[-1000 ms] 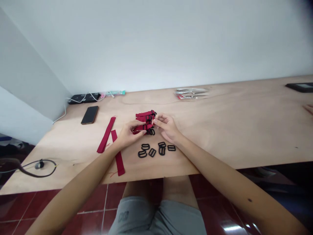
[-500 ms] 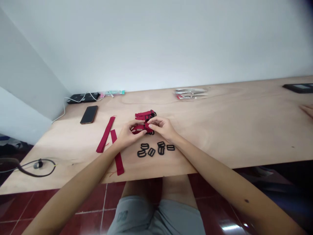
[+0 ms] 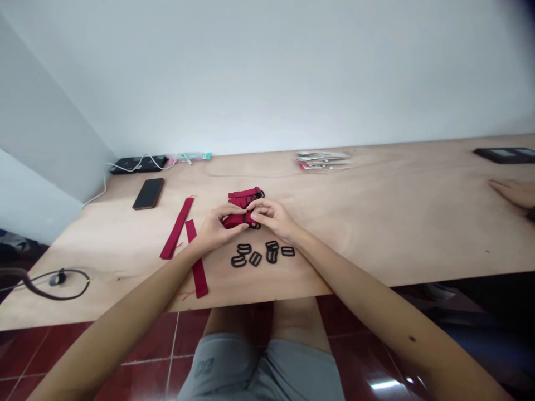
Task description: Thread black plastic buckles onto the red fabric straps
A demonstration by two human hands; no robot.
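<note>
My left hand (image 3: 218, 227) is closed on the left part of a red strap piece (image 3: 234, 220) with black buckles, its thumb in front and fingers behind. My right hand (image 3: 273, 218) pinches the right end of the same piece near a black buckle. Just behind my fingers lie more red straps with black buckles (image 3: 244, 194). Several loose black buckles (image 3: 255, 258) are on the table in front of my hands. Two flat red strips lie to the left, one farther off (image 3: 178, 228) and one partly under my left forearm (image 3: 200, 277).
The wooden table (image 3: 397, 223) holds a phone (image 3: 149, 194), black boxes with a white cable (image 3: 137, 164), plastic packets (image 3: 324, 160), a black cable loop (image 3: 62, 284) and a black device (image 3: 505, 155). Another person's hand (image 3: 513, 192) rests at the right edge.
The view has shifted slightly, and more of the other person's hand shows. My fingers have moved slightly on the strap piece, which both hands still hold.
</note>
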